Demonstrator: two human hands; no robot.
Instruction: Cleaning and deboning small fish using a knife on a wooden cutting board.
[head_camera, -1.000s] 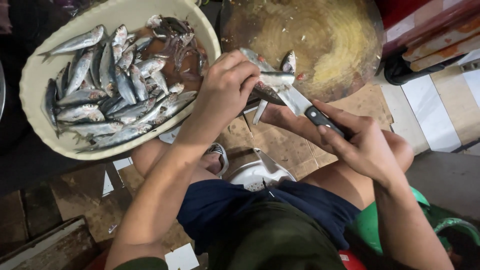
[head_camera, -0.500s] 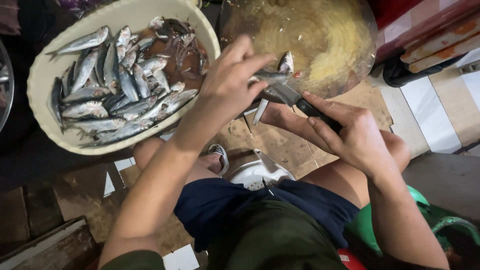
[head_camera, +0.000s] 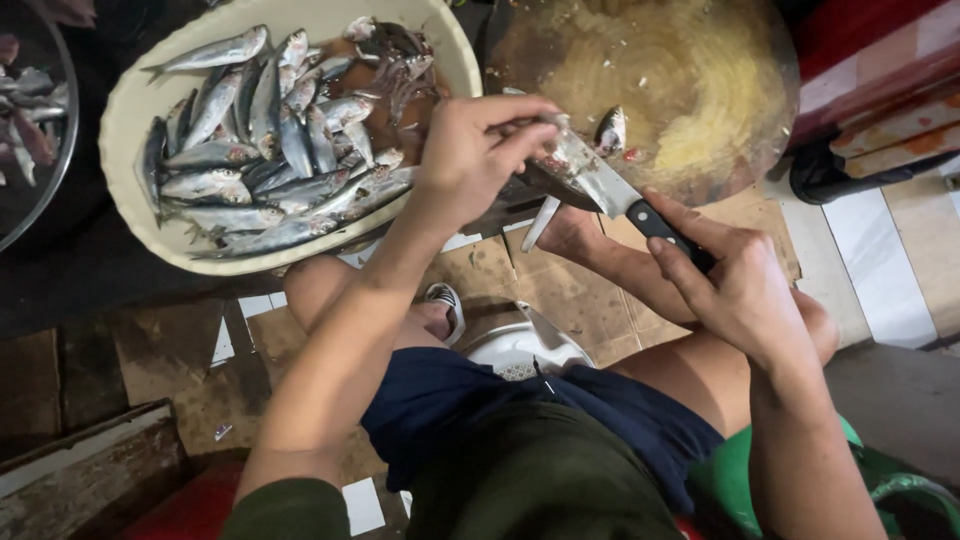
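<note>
Metal bowl (head_camera: 35, 120): cut off at the left edge, a few fish inside. Cream basin (head_camera: 125, 130): heaped with silver fish (head_camera: 250, 150), rim close to the left hand (head_camera: 475, 155). Left hand: fingers pinched on a small fish, mostly hidden. Knife (head_camera: 610, 190): blade against that fish, black handle gripped by the right hand (head_camera: 745, 285). Round chopping block (head_camera: 690, 80): mostly bare, one fish head (head_camera: 611, 130) near its front edge.

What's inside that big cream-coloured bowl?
The cream bowl holds many small silvery fish and darker scraps at its far side. Whatever lies beneath the pile is covered.
</note>
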